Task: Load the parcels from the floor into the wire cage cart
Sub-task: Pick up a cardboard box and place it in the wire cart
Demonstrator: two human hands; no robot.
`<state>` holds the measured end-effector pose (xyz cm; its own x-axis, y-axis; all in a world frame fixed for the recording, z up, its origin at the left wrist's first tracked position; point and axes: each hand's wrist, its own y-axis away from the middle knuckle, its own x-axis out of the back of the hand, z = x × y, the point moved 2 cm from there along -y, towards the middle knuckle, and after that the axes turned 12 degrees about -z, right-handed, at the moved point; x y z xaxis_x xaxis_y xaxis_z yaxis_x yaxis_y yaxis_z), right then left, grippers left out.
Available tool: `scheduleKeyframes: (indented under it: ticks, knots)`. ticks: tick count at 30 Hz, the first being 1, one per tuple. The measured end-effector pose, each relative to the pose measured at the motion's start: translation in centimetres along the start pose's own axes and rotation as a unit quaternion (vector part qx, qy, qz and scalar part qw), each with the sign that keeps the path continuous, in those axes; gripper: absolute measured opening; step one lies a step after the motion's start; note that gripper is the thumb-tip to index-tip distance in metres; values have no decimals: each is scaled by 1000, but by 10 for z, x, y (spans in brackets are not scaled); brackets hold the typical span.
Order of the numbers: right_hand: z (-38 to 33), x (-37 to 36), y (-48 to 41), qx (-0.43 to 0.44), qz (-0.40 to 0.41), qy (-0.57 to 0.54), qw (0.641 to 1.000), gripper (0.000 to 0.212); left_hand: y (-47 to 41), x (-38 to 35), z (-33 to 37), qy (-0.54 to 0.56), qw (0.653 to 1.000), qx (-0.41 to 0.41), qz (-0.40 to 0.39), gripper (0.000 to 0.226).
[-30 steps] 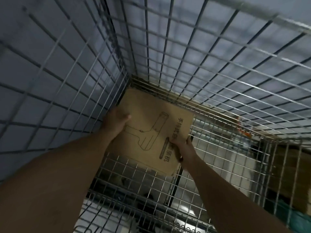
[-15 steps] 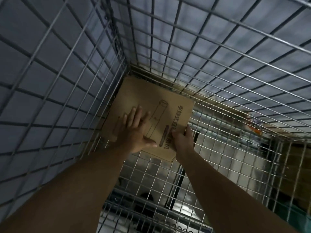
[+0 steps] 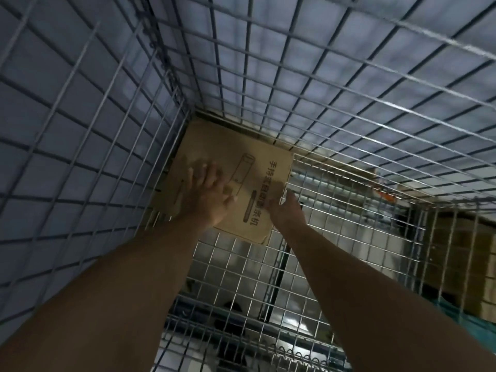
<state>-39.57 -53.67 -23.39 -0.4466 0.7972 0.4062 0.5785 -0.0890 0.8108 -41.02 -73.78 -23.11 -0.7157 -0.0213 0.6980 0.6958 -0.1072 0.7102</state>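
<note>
Left hand (image 3: 208, 193) grip: not clamped on anything, palm flat on top of the parcel (image 3: 228, 183), fingers (image 3: 200, 174) spread and blurred. Right hand (image 3: 285, 210) grip: at the parcel's right edge, fingers hidden from this angle, so can't tell whether they are curled onto the edge or just resting against it.

Left to right: left mesh wall of the wire cage cart (image 3: 80, 157) runs down to the back-left corner. Parcel is a flat brown cardboard box, lying face up on the cart's mesh floor, tucked into that corner, touching or just beside both the left and back walls. Top face carries a line drawing of a handheld device plus a column of printed characters near the right edge. Left forearm comes in from bottom-left, right forearm from bottom-right, both reaching deep into the cart.

Right of the parcel the cart floor is bare mesh, shiny floor visible through it. Beyond the right mesh wall, more cardboard boxes (image 3: 456, 253) sit outside the cart, with something teal (image 3: 477, 326) below them, too dark to identify.
</note>
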Motion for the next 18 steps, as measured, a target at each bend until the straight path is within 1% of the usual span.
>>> scheduleKeyframes:
  ticks: [1, 2, 3, 6, 8, 9, 12, 15, 18]
  knots:
    - [-8, 10, 15, 21, 9, 106, 994, 63, 11, 10, 3, 4, 1000, 7, 7, 74]
    - [-16, 21, 31, 47, 10, 198, 979, 62, 23, 22, 8, 10, 1000, 9, 11, 70]
    - [-24, 33, 49, 71, 5, 264, 962, 61, 36, 35, 16, 9, 1000, 8, 9, 69]
    - [-47, 78, 101, 121, -1, 371, 921, 62, 90, 92, 47, -15, 1000, 0, 6, 66]
    - [-69, 112, 147, 147, 16, 401, 904, 63, 135, 139, 65, 2, 1000, -4, 30, 63]
    - [-81, 131, 172, 159, 28, 408, 898, 62, 158, 162, 72, 12, 998, -7, 57, 62]
    - [-118, 195, 252, 194, 80, 438, 874, 63, 226, 239, 95, -14, 990, -4, 143, 67]
    - [-155, 270, 353, 228, 141, 441, 856, 64, 314, 324, 127, 3, 984, -12, 179, 69]
    - [-184, 349, 470, 258, 203, 437, 837, 64, 415, 400, 172, -19, 975, -20, 221, 73]
